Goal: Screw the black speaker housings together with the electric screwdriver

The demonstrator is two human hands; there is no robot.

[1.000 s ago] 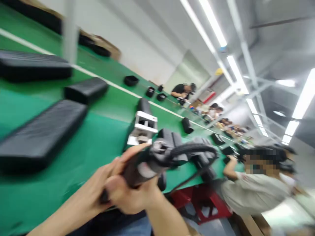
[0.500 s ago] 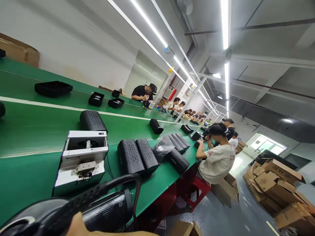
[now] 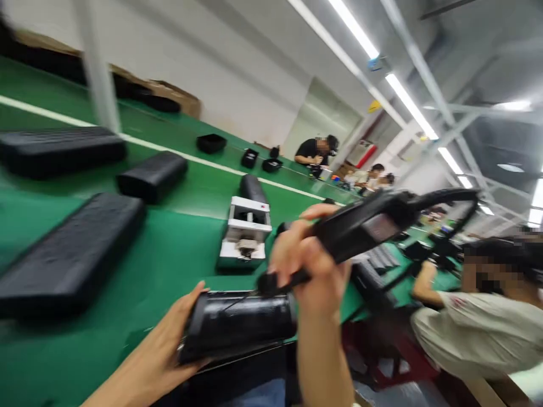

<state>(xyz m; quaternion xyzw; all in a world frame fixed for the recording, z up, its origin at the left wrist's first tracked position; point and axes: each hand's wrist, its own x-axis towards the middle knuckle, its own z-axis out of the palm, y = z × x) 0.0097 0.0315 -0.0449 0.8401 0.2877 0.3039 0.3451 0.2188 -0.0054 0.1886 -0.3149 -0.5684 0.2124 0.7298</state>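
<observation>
My left hand [image 3: 169, 339] is wrapped round the left end of a black speaker housing [image 3: 241, 322], held at the table's near edge. My right hand [image 3: 311, 260] grips a black corded electric screwdriver [image 3: 360, 223], tilted so its thin end points down left. That end lies over the housing's upper right part; whether it touches is blurred. Just beyond stands a white screw feeder [image 3: 246, 234] on the green table [image 3: 182, 243]. Motion smears both the housing and the screwdriver.
Long black housings [image 3: 72, 254] lie at the left, others along the belt [image 3: 203, 186]. A grey post [image 3: 99, 73] rises at the far left. Close on my right sits a co-worker in a light shirt [image 3: 479, 328]. The screwdriver's cord [image 3: 458, 195] loops right.
The view has swung left. My right hand, with the screwdriver, has risen into the middle of the view. My left hand now shows on the housing.
</observation>
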